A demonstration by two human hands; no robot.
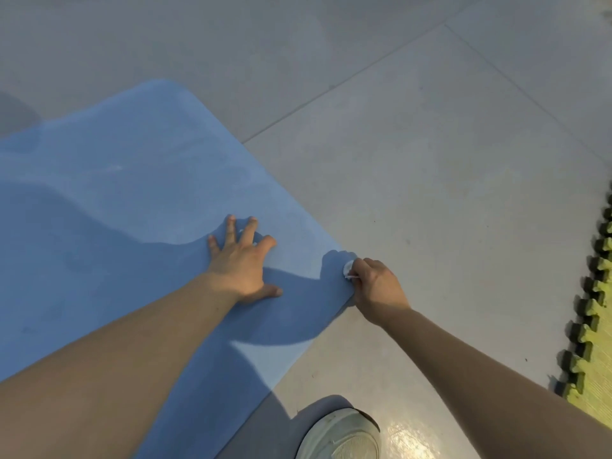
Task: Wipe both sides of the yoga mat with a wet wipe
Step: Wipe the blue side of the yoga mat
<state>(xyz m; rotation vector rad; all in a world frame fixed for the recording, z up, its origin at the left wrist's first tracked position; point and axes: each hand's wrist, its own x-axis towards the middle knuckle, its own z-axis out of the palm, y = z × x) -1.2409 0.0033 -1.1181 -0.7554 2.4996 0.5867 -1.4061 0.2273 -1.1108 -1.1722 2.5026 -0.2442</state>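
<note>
At the mat's [132, 193] three-o'clock edge, my right hand [377, 286] pinches the wipe [347, 268]; left hand [241, 260] flat, fingers spread, should keep pinning it.

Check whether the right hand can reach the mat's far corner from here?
Probably not without shifting: the right hand grips the wipe at the mat's near edge; nothing blocks it, but that corner lies well beyond.

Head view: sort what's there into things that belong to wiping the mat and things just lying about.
Part of the job:
yoga mat, blue, flat on the floor
wet wipe, bunched at the mat's right edge
right hand, gripping the wipe
left hand, pressed flat on the mat

Just there:
tiled floor
green foam puzzle mat at the right
white shoe at the bottom
</note>
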